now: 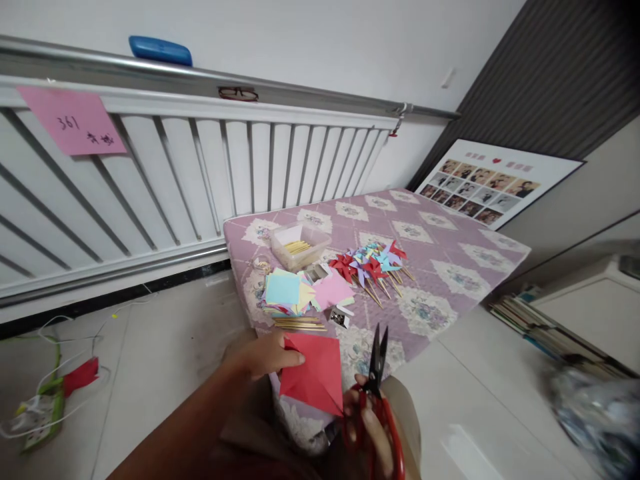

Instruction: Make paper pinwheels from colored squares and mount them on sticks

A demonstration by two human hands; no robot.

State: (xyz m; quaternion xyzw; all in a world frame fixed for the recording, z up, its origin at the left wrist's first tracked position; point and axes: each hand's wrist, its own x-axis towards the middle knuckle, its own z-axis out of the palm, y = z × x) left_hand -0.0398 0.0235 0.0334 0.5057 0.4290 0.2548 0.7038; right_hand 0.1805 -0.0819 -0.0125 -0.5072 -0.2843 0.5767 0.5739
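My left hand (273,355) pinches a square of red paper (314,373) at its left side, thumb on top. Crease or cut lines run in from the paper's corners. In my right hand (373,427) is a pair of scissors (379,360) with red handles, the dark blades pointing up and slightly apart. The paper's lower right corner reaches the fingers of my right hand; whether they grip it I cannot tell. Just beyond the paper lie several thin wooden sticks (300,324) and a stack of coloured paper squares (283,288).
On the flowered tablecloth (430,267) are finished paper pinwheels (373,261), a clear plastic box (317,245) with sticks, pink paper (334,289) and a small box of metal pins (340,317). A white radiator (260,160) stands behind. Cords and a power strip (47,417) lie on the floor.
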